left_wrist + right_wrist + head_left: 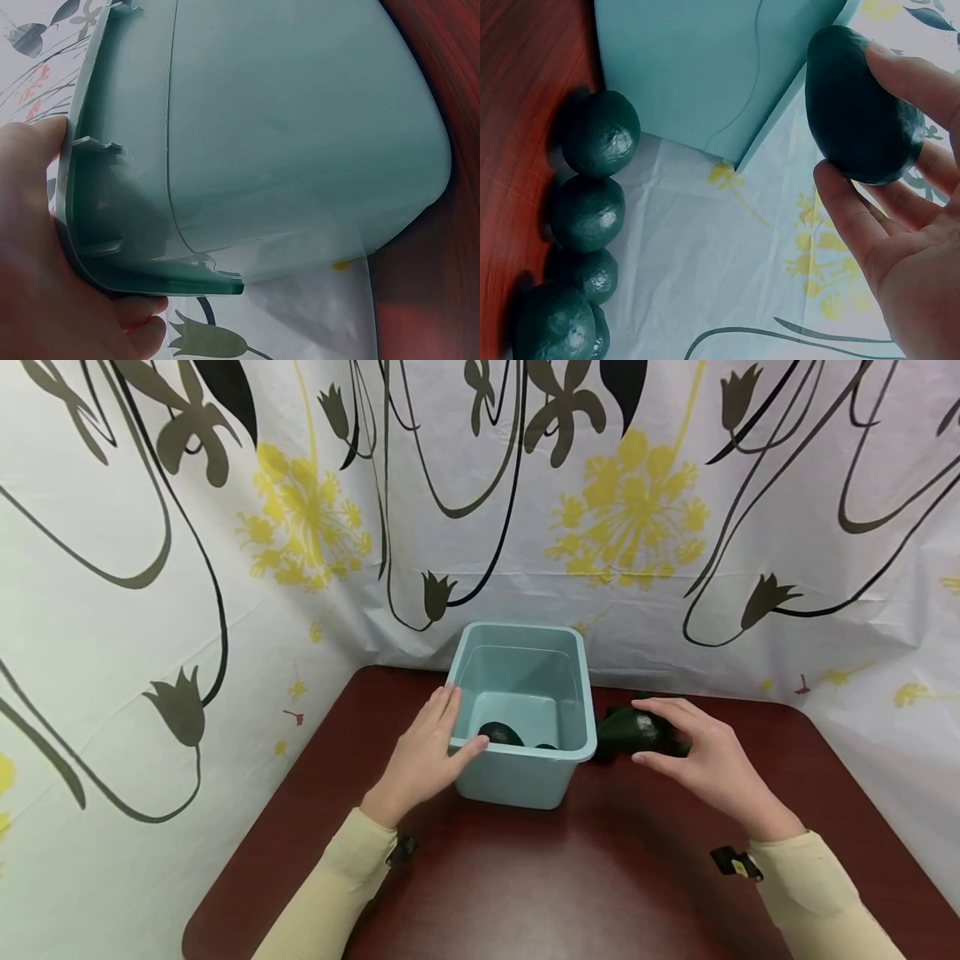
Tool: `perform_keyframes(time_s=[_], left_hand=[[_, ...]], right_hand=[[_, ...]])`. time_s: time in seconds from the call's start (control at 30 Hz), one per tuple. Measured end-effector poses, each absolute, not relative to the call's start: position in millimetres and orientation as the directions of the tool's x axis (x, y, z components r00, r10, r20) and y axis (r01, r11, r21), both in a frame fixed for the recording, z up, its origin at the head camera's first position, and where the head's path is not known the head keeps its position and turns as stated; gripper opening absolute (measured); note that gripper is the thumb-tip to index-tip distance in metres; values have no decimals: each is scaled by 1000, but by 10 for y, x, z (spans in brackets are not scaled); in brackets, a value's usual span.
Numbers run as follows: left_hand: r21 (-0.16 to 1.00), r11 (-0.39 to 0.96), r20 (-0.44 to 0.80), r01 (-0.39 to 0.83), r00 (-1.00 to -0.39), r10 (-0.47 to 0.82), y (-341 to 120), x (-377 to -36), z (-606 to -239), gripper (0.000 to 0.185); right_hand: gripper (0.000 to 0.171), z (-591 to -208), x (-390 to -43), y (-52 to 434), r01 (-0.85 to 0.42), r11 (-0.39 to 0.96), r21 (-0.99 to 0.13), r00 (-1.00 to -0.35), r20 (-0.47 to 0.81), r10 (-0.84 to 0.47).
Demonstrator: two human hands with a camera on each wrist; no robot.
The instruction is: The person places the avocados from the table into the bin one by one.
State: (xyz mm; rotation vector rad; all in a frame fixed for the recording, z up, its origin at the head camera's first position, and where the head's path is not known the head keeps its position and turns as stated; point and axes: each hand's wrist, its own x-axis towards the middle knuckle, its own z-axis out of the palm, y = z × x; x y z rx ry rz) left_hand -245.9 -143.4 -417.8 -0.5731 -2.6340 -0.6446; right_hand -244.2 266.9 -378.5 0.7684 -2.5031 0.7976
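Note:
My right hand (708, 756) grips a dark green avocado (862, 105) between thumb and fingers, just right of the light blue plastic bin (513, 777). In the right wrist view this avocado is held above a row of several more avocados (589, 214) lying on the table beside the bin. My left hand (423, 752) rests at the bin's near left corner. Its fingers lie straight along the left rim, and the thumb crosses the near rim. Inside the bin, an avocado (501, 733) shows behind the near wall, with the top of another dark one beside it.
The bin stands on a dark red-brown wooden table (495, 877) close to its back edge. White cloth (480, 552) with floral print hangs behind and at both sides. A small dark device (737, 863) sits at the right wrist.

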Motion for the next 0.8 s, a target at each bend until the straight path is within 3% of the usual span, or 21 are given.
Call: perform_keyframes(time_s=[0.8], left_hand=[[351,814,430,462,-852,298,-1428,-2462,-4173,94]], right_hand=[[73,-3735,-2480,2536,-644,599,-475,-752,539,-381]])
